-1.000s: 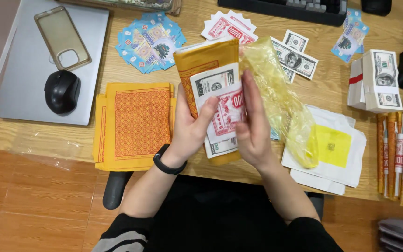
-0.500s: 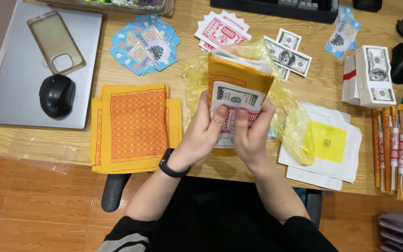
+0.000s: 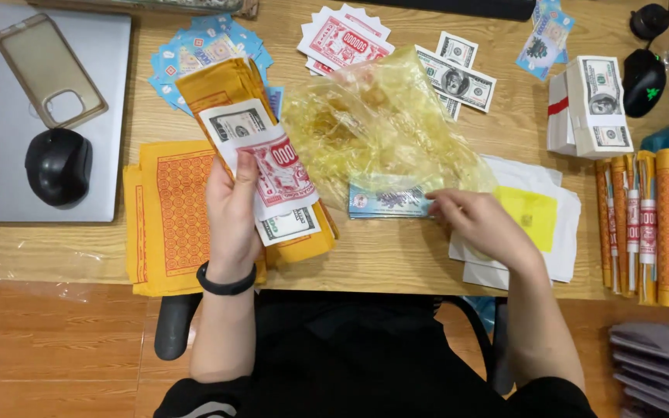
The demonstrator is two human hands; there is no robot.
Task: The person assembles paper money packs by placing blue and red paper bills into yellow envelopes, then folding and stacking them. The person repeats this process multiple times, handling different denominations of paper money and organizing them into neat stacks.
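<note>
My left hand (image 3: pixel 232 207) grips a fanned bundle of paper (image 3: pixel 261 159): orange-yellow sheets at the back, grey-green and red printed notes in front. It hovers over the table's near edge, beside a stack of orange patterned sheets (image 3: pixel 168 217). My right hand (image 3: pixel 478 224) reaches under a crumpled clear yellow plastic bag (image 3: pixel 381 128) and touches the end of a small blue-green banded wad of notes (image 3: pixel 389 201) lying on the table. A black band circles my left wrist.
A laptop (image 3: pixel 110 116) with a phone case (image 3: pixel 48 70) and black mouse (image 3: pixel 57 165) lies at the left. Loose blue, red and grey-green notes cover the back. White-and-yellow sheets (image 3: pixel 536 217), a banded note block (image 3: pixel 591 104), orange rolls (image 3: pixel 648 224) and another mouse (image 3: pixel 644 71) stand right.
Both hands held the bundle together earlier. Now the right hand has let go and moved right to the blue-green wad under the bag; the left hand keeps the bundle, shifted left.
</note>
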